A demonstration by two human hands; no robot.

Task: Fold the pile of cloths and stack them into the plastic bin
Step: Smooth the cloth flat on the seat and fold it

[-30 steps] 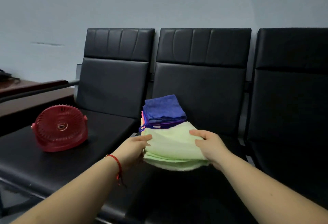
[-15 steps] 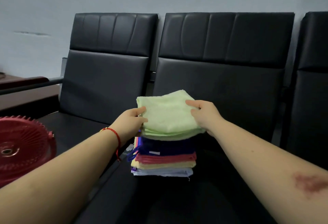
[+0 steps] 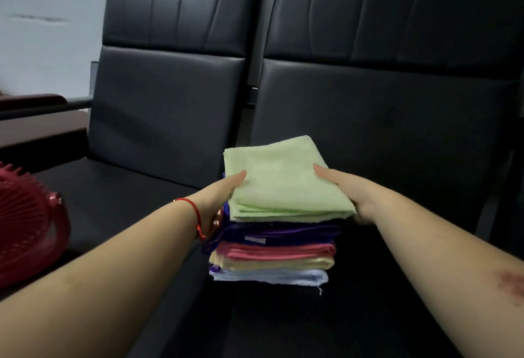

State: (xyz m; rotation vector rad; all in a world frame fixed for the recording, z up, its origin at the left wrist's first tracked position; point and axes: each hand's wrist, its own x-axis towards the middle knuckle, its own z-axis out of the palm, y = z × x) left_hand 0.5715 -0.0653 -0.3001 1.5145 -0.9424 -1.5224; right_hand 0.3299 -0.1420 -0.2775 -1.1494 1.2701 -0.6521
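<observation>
Pale-green folded cloth [image 3: 279, 180] atop stack [image 3: 272, 255], edges pinched by left hand [image 3: 218, 200] and right hand [image 3: 350, 192]

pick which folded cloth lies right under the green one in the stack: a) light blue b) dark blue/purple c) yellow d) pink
b: the dark blue/purple cloth shows directly beneath the green cloth, which both hands hold at its sides, with the pink cloth, yellow cloth and light blue cloth lower down.
</observation>
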